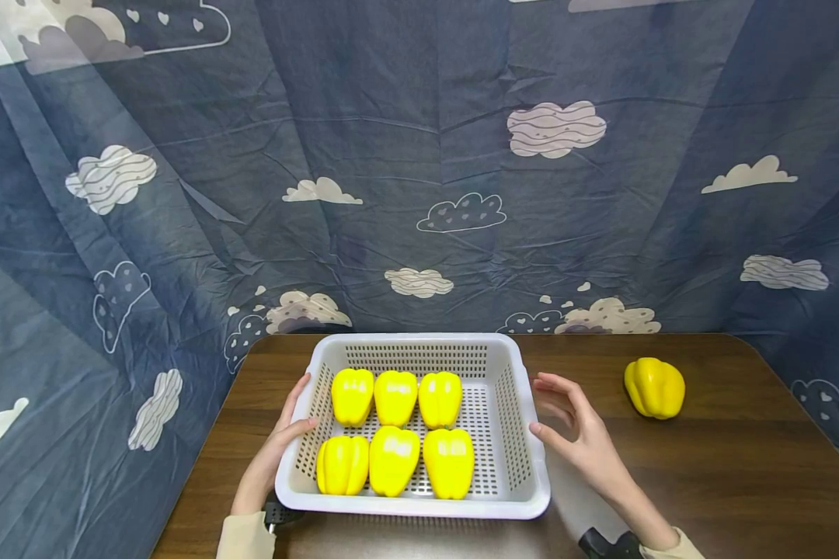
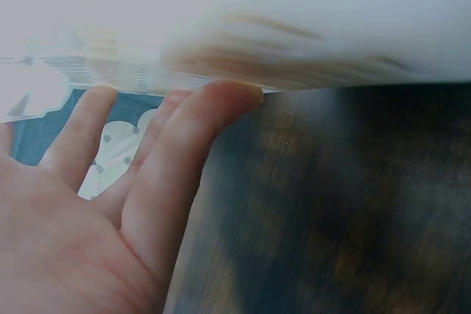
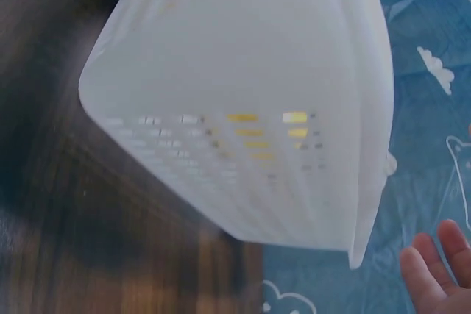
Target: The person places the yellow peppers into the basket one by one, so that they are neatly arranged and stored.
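Note:
A white plastic basket point(image 1: 419, 506) with slotted walls holds several yellow bell peppers point(image 1: 395, 397) in two rows. My left hand point(image 1: 276, 446) grips its left rim, thumb over the edge and the other fingers along the outside. In the left wrist view, fingertips of the left hand point(image 2: 110, 204) meet the blurred basket wall point(image 2: 221, 5). Beside the right rim, my right hand point(image 1: 580, 435) has its fingers spread, with nothing held. The right wrist view shows the right hand's fingers point(image 3: 427, 266) apart from the basket point(image 3: 235, 56).
A single yellow bell pepper point(image 1: 655, 388) lies on the brown wooden table point(image 1: 727, 466), to the right of the right hand. Behind the table hangs a dark blue curtain point(image 1: 377, 155) with a cloud print, which also runs down the left side.

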`<state>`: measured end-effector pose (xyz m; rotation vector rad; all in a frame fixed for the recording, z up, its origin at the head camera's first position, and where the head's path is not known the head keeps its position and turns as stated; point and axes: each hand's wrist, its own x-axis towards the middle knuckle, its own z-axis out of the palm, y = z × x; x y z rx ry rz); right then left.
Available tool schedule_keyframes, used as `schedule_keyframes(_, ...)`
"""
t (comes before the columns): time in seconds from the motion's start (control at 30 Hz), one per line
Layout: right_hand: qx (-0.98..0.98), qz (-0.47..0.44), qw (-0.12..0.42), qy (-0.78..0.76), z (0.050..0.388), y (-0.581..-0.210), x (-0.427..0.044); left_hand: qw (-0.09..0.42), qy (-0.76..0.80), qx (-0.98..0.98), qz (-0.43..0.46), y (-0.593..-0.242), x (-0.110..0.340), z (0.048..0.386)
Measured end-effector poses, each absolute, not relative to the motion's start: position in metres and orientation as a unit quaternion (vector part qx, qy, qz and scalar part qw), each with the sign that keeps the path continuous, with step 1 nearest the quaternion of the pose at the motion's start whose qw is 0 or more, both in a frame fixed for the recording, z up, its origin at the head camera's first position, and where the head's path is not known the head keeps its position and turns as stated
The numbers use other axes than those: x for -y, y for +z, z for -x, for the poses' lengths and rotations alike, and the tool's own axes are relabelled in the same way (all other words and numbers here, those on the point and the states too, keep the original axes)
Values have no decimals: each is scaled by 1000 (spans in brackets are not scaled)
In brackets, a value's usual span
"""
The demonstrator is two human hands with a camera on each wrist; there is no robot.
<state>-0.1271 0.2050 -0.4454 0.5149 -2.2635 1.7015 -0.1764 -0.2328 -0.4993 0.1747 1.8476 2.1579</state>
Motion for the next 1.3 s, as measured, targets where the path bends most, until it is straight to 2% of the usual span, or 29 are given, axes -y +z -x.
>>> schedule_keyframes(0.3, 777, -189, 165, 577, 129, -453, -225, 151, 750, -640, -75, -499, 234, 177)
schedule_keyframes(0.6, 801, -132, 187, 553, 130, -465, -246, 148, 751, -639, -74, -500, 234, 176)
schedule_keyframes(0.83, 801, -126, 211, 547, 133, -472, -267, 149, 755, -634, -73, -500, 234, 176)
schedule_keyframes(1.3, 843, -58, 191, 499, 132, -479, -302, 141, 774, -611, -88, -502, 232, 181)
